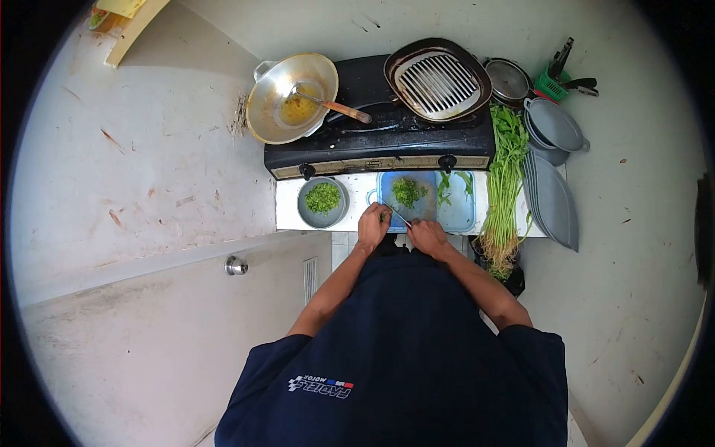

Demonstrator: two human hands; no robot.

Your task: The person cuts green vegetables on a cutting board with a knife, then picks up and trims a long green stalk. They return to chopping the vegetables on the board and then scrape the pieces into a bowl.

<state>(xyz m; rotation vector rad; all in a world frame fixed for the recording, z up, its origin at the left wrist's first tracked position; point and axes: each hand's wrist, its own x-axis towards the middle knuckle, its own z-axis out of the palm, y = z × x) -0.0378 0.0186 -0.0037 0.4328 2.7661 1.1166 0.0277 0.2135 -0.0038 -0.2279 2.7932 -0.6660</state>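
Observation:
My right hand (pixel 427 237) is closed around the handle of a knife (pixel 400 214), whose blade points up and left across the blue cutting board (pixel 466 211). Beside the blade, at the board's lower left edge, my left hand (pixel 374 223) has its fingers bent together, with a bit of green stalk showing at the fingertips. Just above both hands lies a pile of chopped greens (pixel 407 192) on the board. A few loose leaves (pixel 445 188) rest on its right part. Left of the board, a grey bowl (pixel 344 208) holds more chopped greens.
Behind the board is a black gas stove (pixel 357 153) bearing a wok (pixel 261 112) with a wooden-handled ladle (pixel 346 112) and a grill pan (pixel 439 83). Long rooted greens (pixel 506 179) lie on the right, next to grey plates (pixel 551 201), pots (pixel 555 123) and a green basket (pixel 550 87).

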